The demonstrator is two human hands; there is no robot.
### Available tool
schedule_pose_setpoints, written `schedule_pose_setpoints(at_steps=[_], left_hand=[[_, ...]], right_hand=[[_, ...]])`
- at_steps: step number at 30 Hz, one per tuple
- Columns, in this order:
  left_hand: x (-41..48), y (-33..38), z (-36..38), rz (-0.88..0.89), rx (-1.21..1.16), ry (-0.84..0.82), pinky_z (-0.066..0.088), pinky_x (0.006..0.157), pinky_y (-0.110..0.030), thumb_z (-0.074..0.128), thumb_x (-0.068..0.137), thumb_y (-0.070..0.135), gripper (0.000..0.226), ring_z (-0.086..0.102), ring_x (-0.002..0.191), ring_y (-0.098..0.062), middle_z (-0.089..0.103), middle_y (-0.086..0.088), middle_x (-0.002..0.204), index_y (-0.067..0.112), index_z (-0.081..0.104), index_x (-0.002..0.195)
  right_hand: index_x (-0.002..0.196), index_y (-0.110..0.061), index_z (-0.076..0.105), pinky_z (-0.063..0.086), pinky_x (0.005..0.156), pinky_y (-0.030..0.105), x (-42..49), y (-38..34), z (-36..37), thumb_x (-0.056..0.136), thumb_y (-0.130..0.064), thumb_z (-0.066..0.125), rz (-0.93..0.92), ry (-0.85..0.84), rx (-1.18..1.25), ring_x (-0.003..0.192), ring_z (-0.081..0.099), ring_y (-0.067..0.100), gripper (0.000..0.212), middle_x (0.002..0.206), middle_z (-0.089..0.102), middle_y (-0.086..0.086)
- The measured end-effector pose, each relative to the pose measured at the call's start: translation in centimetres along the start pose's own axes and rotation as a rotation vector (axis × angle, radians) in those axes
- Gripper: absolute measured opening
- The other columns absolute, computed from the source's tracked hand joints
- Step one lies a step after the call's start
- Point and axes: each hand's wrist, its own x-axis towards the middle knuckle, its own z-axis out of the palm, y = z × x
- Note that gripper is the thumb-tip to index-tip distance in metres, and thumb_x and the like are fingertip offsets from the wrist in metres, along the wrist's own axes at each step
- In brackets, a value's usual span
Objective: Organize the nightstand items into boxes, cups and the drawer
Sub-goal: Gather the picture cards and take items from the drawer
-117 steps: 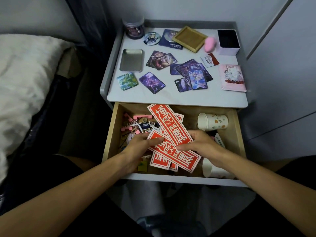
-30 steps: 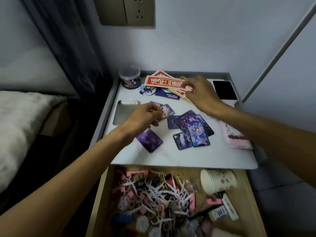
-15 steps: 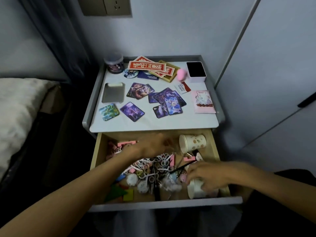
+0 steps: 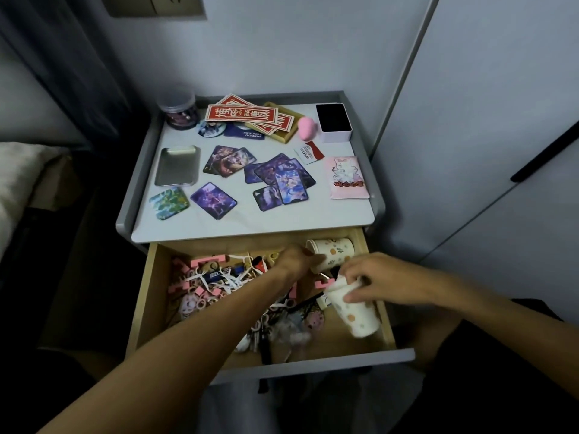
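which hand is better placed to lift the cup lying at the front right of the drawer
Right. The right hand has its grip around that front cup; the left hand is farther back, at the rear cup.

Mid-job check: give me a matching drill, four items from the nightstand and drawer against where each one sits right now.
Items:
1. red paper strips
2. metal tin
3. nearer paper cup
4. pink packet

Places:
A. gripped by the right hand, at the drawer's right side
B. right edge of the nightstand top
C. on the wooden tray at the back
D. left side of the top

Pairs: 1-C, 2-D, 3-A, 4-B
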Motion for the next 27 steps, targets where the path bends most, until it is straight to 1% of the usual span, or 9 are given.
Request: schedule_pose_setpoints(at_steps=[3, 6, 8, 12, 16, 19, 21, 25, 27], left_hand=[[-0.3, 0.6, 0.4, 0.024, 0.024, 0.027, 0.044, 0.061, -0.023, 0.069, 0.092, 0.017, 0.020, 0.061, 0.068, -0.018, 0.069, -0.012, 0.088, -0.003, 0.070, 0.096], [-2.0, 0.9, -0.3, 0.129, 0.173, 0.049, 0.043, 0.065, -0.027, 0.066, 0.093, 0.020, 0.019, 0.059, 0.071, -0.020, 0.064, -0.003, 0.071, 0.012, 0.066, 0.075], [-4.1, 1.3, -1.8, 0.217, 0.296, 0.070, 0.043, 0.064, -0.028, 0.064, 0.093, 0.023, 0.026, 0.060, 0.071, -0.017, 0.064, 0.002, 0.071, 0.017, 0.061, 0.067], [-7.8, 2.3, -5.0, 0.335, 0.328, 0.087, 0.049, 0.070, -0.037, 0.059, 0.095, 0.023, 0.018, 0.064, 0.084, -0.025, 0.071, -0.008, 0.092, 0.008, 0.068, 0.091], [-10.2, 4.2, -7.4, 0.433, 0.219, 0.113, 0.049, 0.077, -0.049, 0.054, 0.098, 0.023, 0.024, 0.061, 0.092, -0.035, 0.068, -0.017, 0.098, 0.000, 0.061, 0.098], [-11.0, 5.9, -9.2, 0.495, 0.138, 0.165, 0.047, 0.069, -0.028, 0.052, 0.101, 0.024, 0.023, 0.059, 0.080, -0.018, 0.065, -0.006, 0.092, 0.002, 0.059, 0.096], [-11.0, 6.9, -10.5, 0.531, 0.110, 0.225, 0.044, 0.063, -0.019, 0.051, 0.102, 0.023, 0.022, 0.057, 0.076, -0.011, 0.064, -0.002, 0.089, 0.005, 0.058, 0.093], [-9.9, 8.8, -13.9, 0.571, 0.098, 0.358, 0.044, 0.058, -0.007, 0.050, 0.102, 0.022, 0.016, 0.060, 0.077, -0.002, 0.065, 0.002, 0.091, 0.012, 0.059, 0.093], [-8.5, 9.6, -16.0, 0.575, 0.043, 0.453, 0.044, 0.055, -0.008, 0.051, 0.102, 0.022, 0.017, 0.060, 0.076, -0.004, 0.066, 0.002, 0.090, 0.011, 0.060, 0.093]], right_hand=[[0.098, -0.015, 0.071, 0.057, 0.081, 0.036, 0.1, 0.2, -0.6, 0.086, -0.034, 0.071, 0.091, 0.163, 0.168, 0.090, 0.066, 0.010, 0.023, 0.104, 0.069, -0.002], [0.103, -0.016, 0.071, 0.058, 0.072, 0.025, -0.1, 0.0, -0.9, 0.086, -0.030, 0.072, 0.144, 0.242, 0.270, 0.085, 0.067, 0.006, 0.022, 0.101, 0.070, -0.005], [0.099, -0.019, 0.070, 0.057, 0.072, 0.024, -0.3, -0.1, -1.2, 0.086, -0.030, 0.073, 0.160, 0.282, 0.334, 0.085, 0.068, 0.004, 0.018, 0.099, 0.071, -0.007], [0.092, -0.018, 0.066, 0.060, 0.078, 0.040, 0.0, -1.3, -2.0, 0.083, -0.028, 0.076, 0.134, 0.445, 0.508, 0.086, 0.070, 0.010, 0.016, 0.097, 0.072, -0.005], [0.106, -0.020, 0.055, 0.061, 0.077, 0.043, 1.0, -4.0, -3.3, 0.085, -0.028, 0.075, 0.037, 0.606, 0.735, 0.094, 0.070, 0.013, 0.030, 0.116, 0.066, -0.002], [0.131, -0.028, 0.045, 0.061, 0.079, 0.042, 2.1, -6.2, -5.1, 0.082, -0.033, 0.077, -0.019, 0.642, 0.816, 0.101, 0.068, 0.015, 0.059, 0.124, 0.059, -0.003], [0.141, -0.028, 0.039, 0.061, 0.080, 0.039, 2.9, -7.1, -6.2, 0.081, -0.034, 0.077, -0.015, 0.617, 0.816, 0.096, 0.071, 0.013, 0.072, 0.124, 0.060, -0.004], [0.143, -0.025, 0.041, 0.061, 0.081, 0.037, 5.5, -7.3, -9.2, 0.081, -0.029, 0.079, -0.017, 0.584, 0.809, 0.094, 0.072, 0.011, 0.073, 0.125, 0.064, -0.001], [0.143, -0.025, 0.041, 0.061, 0.079, 0.035, 7.6, -6.8, -11.6, 0.080, -0.025, 0.080, -0.018, 0.631, 0.784, 0.095, 0.070, 0.011, 0.073, 0.128, 0.062, -0.001]])
